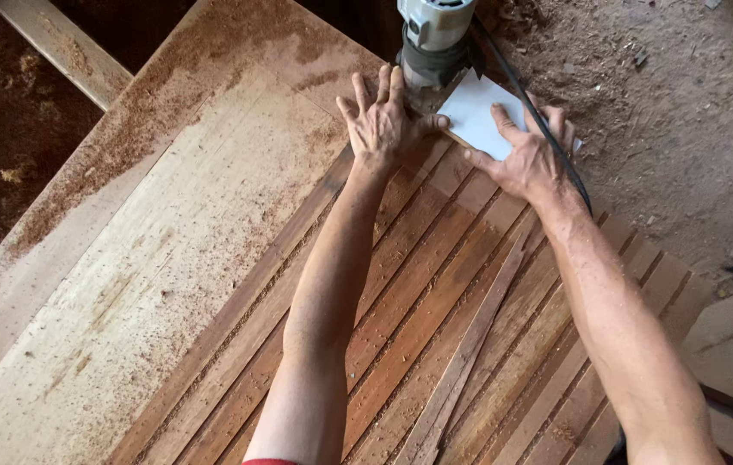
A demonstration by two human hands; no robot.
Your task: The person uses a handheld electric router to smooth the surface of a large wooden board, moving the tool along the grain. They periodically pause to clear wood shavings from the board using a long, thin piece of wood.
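Pressing flat w/ fingers spread, the left hand [381, 120] was laid on the wood at the foot of a grey power trimmer [432, 39], thumb stretched toward the tool's white base plate [476, 114]. Nothing was closed in that hand; palm down, open. The right hand [525, 155] was set on the same white plate from the other side, fingers curved loosely over its top and edge, more a hold-down than a full clench. The trimmer was stood upright at the far end of a row of reddish-brown wood slats [422, 310], its black cord [547, 129] run across the back of the right hand & past the wrist. One thinner strip [470, 344] was laid slantwise over the slats. To the left, a pale board [151, 258] was dusted w/ sawdust. Dirt floor [685, 112] was seen on the right.
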